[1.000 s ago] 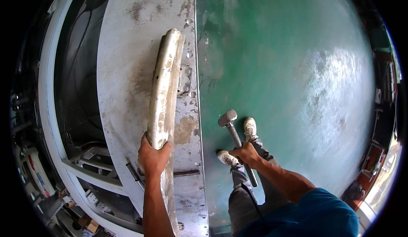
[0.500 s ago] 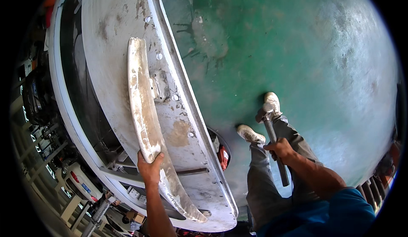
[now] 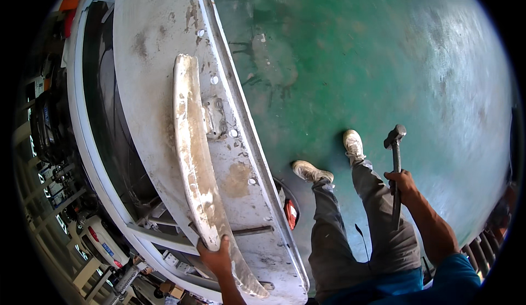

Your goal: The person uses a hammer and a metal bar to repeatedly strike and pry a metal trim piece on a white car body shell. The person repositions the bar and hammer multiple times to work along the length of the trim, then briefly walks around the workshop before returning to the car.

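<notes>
The left hand point(image 3: 215, 258) grips a long curved metal beam point(image 3: 198, 168) close to its near end, thumb over the right side and fingers folded about the left edge; how tightly they press cannot be told. The right hand's point(image 3: 404, 184) fingers are curled around the handle of a hammer point(image 3: 396, 158), which is raised clear of the bench point(image 3: 145, 86), head pointing away from the person. The beam, pale and brown-stained, lies lengthwise on the bench, its near end toward the near right corner and its far end well short of the far edge. Between it and the bench's right edge sits a metal bracket point(image 3: 215, 120); nearer the person, a dark bar point(image 3: 255, 230) runs crosswise from the beam toward that edge. Beyond the right edge, a red object point(image 3: 290, 214) shows low down, and two pale shoes point(image 3: 313, 172) stand on the green floor point(image 3: 339, 58).
</notes>
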The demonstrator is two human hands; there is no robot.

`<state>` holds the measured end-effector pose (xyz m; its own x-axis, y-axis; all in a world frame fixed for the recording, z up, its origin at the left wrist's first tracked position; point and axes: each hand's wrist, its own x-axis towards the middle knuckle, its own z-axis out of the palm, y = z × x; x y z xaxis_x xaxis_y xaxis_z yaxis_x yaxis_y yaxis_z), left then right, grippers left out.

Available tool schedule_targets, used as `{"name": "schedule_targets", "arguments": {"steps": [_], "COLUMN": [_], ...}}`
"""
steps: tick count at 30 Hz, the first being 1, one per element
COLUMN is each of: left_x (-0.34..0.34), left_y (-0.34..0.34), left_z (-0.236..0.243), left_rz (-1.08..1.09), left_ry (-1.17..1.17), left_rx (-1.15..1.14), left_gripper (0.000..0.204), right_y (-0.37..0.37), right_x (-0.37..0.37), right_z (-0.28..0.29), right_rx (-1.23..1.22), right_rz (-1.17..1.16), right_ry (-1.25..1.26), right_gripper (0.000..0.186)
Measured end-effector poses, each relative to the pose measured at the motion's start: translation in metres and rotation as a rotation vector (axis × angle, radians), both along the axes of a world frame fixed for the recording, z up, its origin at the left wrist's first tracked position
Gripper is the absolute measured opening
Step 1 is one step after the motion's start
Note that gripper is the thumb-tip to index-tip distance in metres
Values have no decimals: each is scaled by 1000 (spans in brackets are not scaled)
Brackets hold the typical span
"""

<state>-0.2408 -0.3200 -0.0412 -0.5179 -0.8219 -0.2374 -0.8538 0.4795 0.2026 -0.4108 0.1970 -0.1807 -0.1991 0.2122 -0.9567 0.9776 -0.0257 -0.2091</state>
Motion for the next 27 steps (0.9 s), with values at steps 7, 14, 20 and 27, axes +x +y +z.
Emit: {"name": "schedule_targets", "arguments": {"steps": [7, 14, 20, 27], "left_x": [13, 39, 75, 98], "left_y": [-22, -105, -163, -170], "left_z": [5, 58, 30, 7], "left_rz": [-12, 168, 402, 361], "left_ry": [10, 90, 25, 180], "left_rx": [82, 679, 983, 889], "left_gripper": [56, 59, 63, 66], "right_y": [-23, -54, -73, -71], "right_x": [19, 17, 22, 28], "right_z": [-1, 34, 28, 15], "right_rx": [-34, -79, -109, -72], "right_rz": [7, 221, 109, 242], "right_ry": [-58, -42, -29, -22], "right_gripper": [19, 17, 17, 17]}}
